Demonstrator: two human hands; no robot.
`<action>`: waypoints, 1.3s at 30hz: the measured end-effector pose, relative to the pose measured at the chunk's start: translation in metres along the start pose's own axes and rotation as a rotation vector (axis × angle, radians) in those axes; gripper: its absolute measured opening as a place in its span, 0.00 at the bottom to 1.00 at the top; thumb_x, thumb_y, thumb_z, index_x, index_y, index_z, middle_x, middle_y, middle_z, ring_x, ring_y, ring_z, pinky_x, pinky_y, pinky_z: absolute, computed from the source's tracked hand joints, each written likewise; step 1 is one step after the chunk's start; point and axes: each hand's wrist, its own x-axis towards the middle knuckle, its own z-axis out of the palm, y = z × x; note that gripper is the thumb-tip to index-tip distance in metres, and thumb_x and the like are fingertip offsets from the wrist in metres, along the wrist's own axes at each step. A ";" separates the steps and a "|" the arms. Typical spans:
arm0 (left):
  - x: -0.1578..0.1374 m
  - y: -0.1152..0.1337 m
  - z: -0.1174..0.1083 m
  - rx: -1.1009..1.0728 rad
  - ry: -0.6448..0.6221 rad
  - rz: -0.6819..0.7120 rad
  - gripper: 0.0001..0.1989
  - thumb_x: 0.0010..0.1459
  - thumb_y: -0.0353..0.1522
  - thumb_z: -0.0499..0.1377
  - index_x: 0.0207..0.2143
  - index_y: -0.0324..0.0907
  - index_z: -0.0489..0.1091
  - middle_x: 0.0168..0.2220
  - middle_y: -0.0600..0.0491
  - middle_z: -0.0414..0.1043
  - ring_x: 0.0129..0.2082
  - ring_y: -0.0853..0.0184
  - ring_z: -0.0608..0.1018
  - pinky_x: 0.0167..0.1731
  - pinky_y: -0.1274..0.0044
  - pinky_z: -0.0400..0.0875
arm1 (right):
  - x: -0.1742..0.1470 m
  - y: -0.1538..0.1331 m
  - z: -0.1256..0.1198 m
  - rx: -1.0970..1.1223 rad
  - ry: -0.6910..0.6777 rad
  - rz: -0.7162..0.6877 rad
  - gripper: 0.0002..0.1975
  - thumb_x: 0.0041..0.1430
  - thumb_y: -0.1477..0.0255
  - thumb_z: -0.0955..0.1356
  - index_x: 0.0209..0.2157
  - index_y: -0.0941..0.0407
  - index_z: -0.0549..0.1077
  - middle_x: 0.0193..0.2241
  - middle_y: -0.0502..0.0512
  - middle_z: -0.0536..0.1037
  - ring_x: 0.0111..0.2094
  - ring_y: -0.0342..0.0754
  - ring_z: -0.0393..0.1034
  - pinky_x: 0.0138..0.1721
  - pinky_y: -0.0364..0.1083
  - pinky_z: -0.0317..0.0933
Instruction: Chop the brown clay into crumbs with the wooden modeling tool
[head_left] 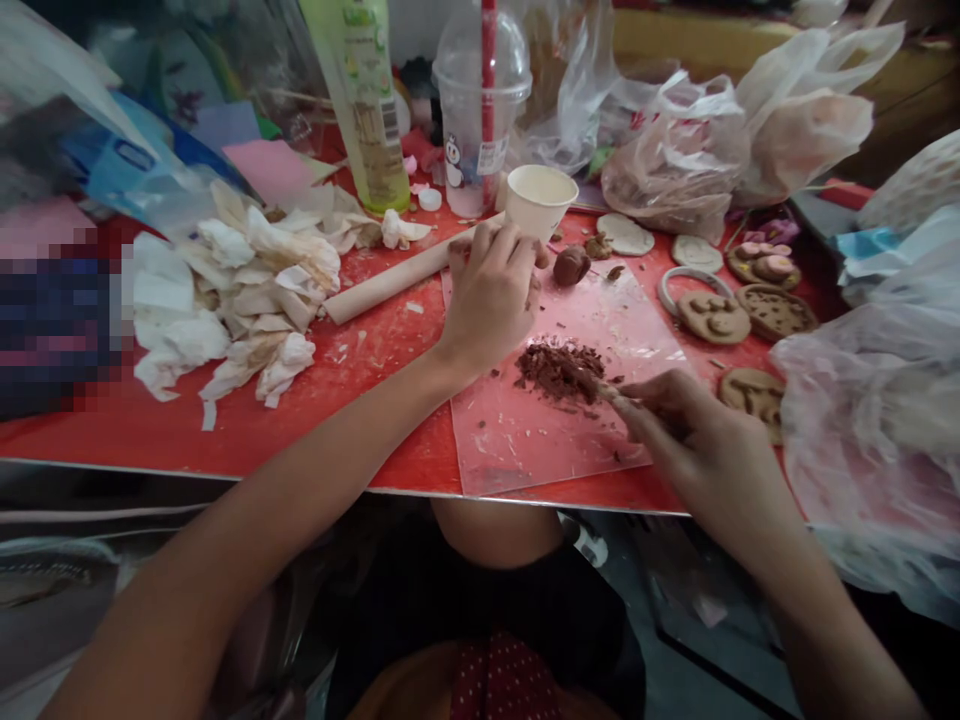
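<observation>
On my red table [375,430]: a clear plastic sheet [525,450], with a heap of dark brown crumbs [555,368] on it.
Right hand [694,430]: I grasp a slim tool [611,392], its far end at the crumbs.
Left hand [491,295]: my fingers curl by the paper cup [541,195]; I cannot tell whether they grip anything.
Beyond the crumbs: a brown ball [572,265].
To the right: patterned tan discs [712,316].
To the left: crumpled paper [251,285].

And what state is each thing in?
Left hand: fingers bent, grip unclear
Right hand: gripping the tool
Tool: tip at the crumbs
Crumbs: loosely heaped
Sheet: lying flat
Ball: rounded
Rod: lying down
Paper cup: upright, uncovered
Plastic cup: upright, lidded, straw in
Bottle: upright, top out of view
Tissues: crumpled
</observation>
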 end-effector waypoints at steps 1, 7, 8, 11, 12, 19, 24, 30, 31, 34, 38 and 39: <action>0.000 0.000 0.000 0.002 -0.002 0.000 0.11 0.61 0.26 0.49 0.40 0.46 0.68 0.45 0.48 0.70 0.55 0.55 0.66 0.55 0.59 0.57 | 0.003 -0.003 0.004 -0.001 -0.009 -0.025 0.12 0.61 0.61 0.64 0.33 0.55 0.68 0.20 0.50 0.74 0.20 0.44 0.67 0.22 0.42 0.56; 0.000 -0.001 0.000 0.014 0.020 0.016 0.11 0.62 0.26 0.50 0.40 0.47 0.68 0.44 0.49 0.71 0.54 0.56 0.67 0.53 0.61 0.59 | 0.011 -0.015 0.022 -0.207 -0.037 -0.117 0.11 0.62 0.66 0.61 0.27 0.55 0.63 0.19 0.52 0.70 0.19 0.45 0.62 0.23 0.44 0.49; -0.001 -0.001 0.001 0.016 0.020 0.011 0.10 0.62 0.27 0.50 0.40 0.47 0.68 0.44 0.50 0.71 0.55 0.56 0.67 0.54 0.61 0.59 | 0.010 -0.015 0.023 -0.216 -0.045 -0.099 0.11 0.62 0.66 0.60 0.27 0.54 0.63 0.18 0.51 0.69 0.18 0.45 0.61 0.23 0.44 0.49; -0.001 -0.002 0.002 0.016 0.025 -0.003 0.09 0.62 0.28 0.50 0.41 0.47 0.68 0.44 0.50 0.71 0.55 0.56 0.66 0.55 0.61 0.59 | 0.001 -0.013 0.022 -0.246 -0.055 -0.061 0.12 0.63 0.64 0.60 0.27 0.54 0.62 0.17 0.51 0.67 0.18 0.46 0.61 0.22 0.44 0.47; -0.001 -0.002 0.002 0.014 0.026 -0.005 0.09 0.63 0.28 0.50 0.41 0.47 0.67 0.44 0.50 0.71 0.55 0.56 0.66 0.55 0.61 0.59 | -0.002 -0.012 0.020 -0.263 -0.054 -0.057 0.13 0.63 0.63 0.60 0.27 0.54 0.62 0.17 0.51 0.67 0.19 0.46 0.61 0.22 0.44 0.47; 0.000 -0.001 0.002 -0.011 0.020 0.005 0.10 0.62 0.27 0.49 0.40 0.45 0.68 0.44 0.49 0.70 0.56 0.54 0.66 0.55 0.59 0.58 | -0.017 -0.002 -0.008 -0.147 -0.082 0.055 0.16 0.61 0.57 0.61 0.28 0.53 0.65 0.19 0.52 0.73 0.18 0.46 0.67 0.20 0.43 0.52; 0.000 -0.001 0.002 -0.016 0.023 0.005 0.10 0.62 0.26 0.50 0.41 0.46 0.68 0.45 0.50 0.70 0.55 0.55 0.67 0.55 0.60 0.57 | -0.004 -0.012 -0.001 0.038 -0.055 0.020 0.15 0.62 0.58 0.61 0.40 0.55 0.67 0.20 0.50 0.74 0.19 0.45 0.67 0.22 0.42 0.57; 0.001 -0.003 0.002 -0.029 0.019 0.004 0.10 0.63 0.28 0.49 0.40 0.47 0.68 0.45 0.50 0.71 0.55 0.56 0.65 0.54 0.60 0.58 | 0.010 -0.011 0.021 -0.317 -0.035 -0.113 0.12 0.64 0.65 0.58 0.33 0.56 0.68 0.20 0.56 0.73 0.20 0.49 0.66 0.21 0.44 0.47; 0.001 -0.003 0.003 -0.028 0.012 0.002 0.09 0.64 0.29 0.49 0.40 0.47 0.68 0.45 0.50 0.71 0.55 0.56 0.65 0.54 0.60 0.57 | 0.009 -0.009 0.021 -0.347 -0.036 -0.133 0.12 0.64 0.66 0.58 0.33 0.56 0.68 0.19 0.56 0.73 0.19 0.49 0.66 0.21 0.44 0.46; 0.003 -0.004 0.005 -0.020 -0.008 -0.008 0.09 0.64 0.29 0.49 0.39 0.47 0.68 0.46 0.50 0.71 0.55 0.56 0.64 0.53 0.59 0.57 | -0.001 -0.003 0.017 -0.387 -0.048 -0.136 0.13 0.64 0.65 0.57 0.34 0.56 0.68 0.20 0.56 0.73 0.18 0.48 0.66 0.20 0.44 0.45; 0.001 -0.003 0.002 -0.018 -0.004 -0.016 0.09 0.63 0.29 0.48 0.40 0.47 0.68 0.45 0.51 0.71 0.55 0.54 0.65 0.54 0.59 0.58 | -0.016 0.003 0.006 -0.379 -0.078 -0.041 0.14 0.63 0.61 0.58 0.34 0.55 0.68 0.21 0.55 0.75 0.17 0.47 0.66 0.19 0.42 0.46; 0.001 -0.002 0.001 -0.014 -0.008 -0.020 0.10 0.63 0.29 0.49 0.40 0.47 0.68 0.46 0.51 0.70 0.56 0.54 0.65 0.54 0.59 0.57 | -0.018 0.005 0.001 -0.329 -0.092 -0.014 0.15 0.62 0.59 0.59 0.33 0.54 0.68 0.23 0.54 0.76 0.17 0.47 0.66 0.19 0.42 0.48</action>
